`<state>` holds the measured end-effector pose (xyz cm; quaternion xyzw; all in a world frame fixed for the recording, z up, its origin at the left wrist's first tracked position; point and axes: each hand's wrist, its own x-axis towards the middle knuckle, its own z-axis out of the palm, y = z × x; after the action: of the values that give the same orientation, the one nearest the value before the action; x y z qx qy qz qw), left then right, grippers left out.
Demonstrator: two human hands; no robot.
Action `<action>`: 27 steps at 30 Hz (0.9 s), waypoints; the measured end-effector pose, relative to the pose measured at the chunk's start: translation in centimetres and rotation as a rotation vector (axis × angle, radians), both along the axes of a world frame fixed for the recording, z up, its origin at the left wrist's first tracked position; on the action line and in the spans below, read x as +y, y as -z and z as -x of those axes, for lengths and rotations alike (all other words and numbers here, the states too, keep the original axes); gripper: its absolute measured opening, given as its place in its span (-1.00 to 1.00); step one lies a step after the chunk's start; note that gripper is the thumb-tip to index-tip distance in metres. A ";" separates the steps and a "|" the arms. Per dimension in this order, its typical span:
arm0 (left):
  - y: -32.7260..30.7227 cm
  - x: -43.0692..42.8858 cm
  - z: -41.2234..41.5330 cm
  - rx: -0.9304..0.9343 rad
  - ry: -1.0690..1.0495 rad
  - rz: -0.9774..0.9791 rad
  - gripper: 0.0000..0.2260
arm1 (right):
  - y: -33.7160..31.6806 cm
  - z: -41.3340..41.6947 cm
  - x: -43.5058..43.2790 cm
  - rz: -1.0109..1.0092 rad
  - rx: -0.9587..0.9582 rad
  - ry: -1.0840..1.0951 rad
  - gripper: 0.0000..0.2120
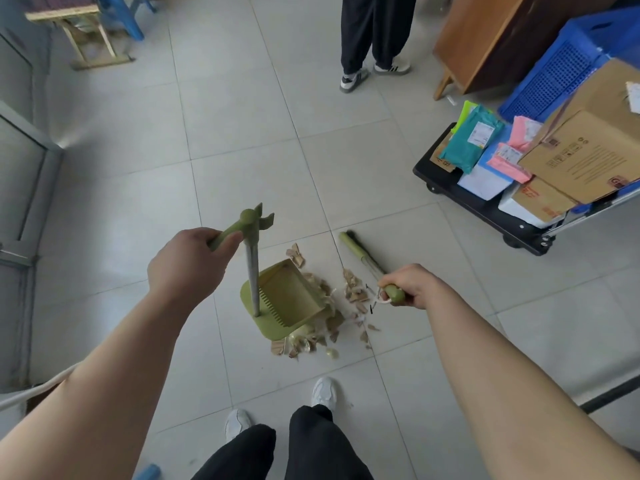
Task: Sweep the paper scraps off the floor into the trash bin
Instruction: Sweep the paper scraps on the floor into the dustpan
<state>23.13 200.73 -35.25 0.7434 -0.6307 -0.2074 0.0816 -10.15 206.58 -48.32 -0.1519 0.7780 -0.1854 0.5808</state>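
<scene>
broom head mostly foreshortened, bristles hard to make out. left hand (188, 265) wrapped around green plastic dustpan handle (227, 233), right hand (410, 285) clamped on green broom handle (394, 292). torn brown paper scraps (353, 292) strewn on grey tiles beside the dustpan's open tray (287, 296).

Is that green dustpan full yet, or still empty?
Empty, as far as shows: the dustpan tray looks bare inside, while the paper scraps lie on the floor tiles around its open edge.

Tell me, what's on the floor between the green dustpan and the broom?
Paper scraps lie heaped between the dustpan and the broom, seen from the head camera.
</scene>
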 end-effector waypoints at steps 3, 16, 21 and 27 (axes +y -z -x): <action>-0.4 0.7 -2.9 0.011 -0.007 0.012 -0.58 | -0.5 -3.7 1.1 -0.030 -0.015 -0.057 -0.94; -0.2 3.0 -14.8 -0.003 -0.016 -0.014 -0.57 | -4.8 -12.8 3.4 0.070 0.008 0.096 -0.94; 0.8 3.7 -18.8 -0.004 -0.075 -0.036 -0.57 | -3.1 -16.7 0.7 0.075 0.126 -0.018 -0.86; 2.6 4.9 -22.8 -0.055 -0.165 -0.062 -0.59 | 0.2 -20.8 -3.5 -0.013 0.056 -0.077 -0.82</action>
<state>45.92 205.66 -37.83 0.8003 -0.5627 -0.1991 0.0577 10.60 203.06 -48.56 -0.1831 0.7887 -0.1537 0.5664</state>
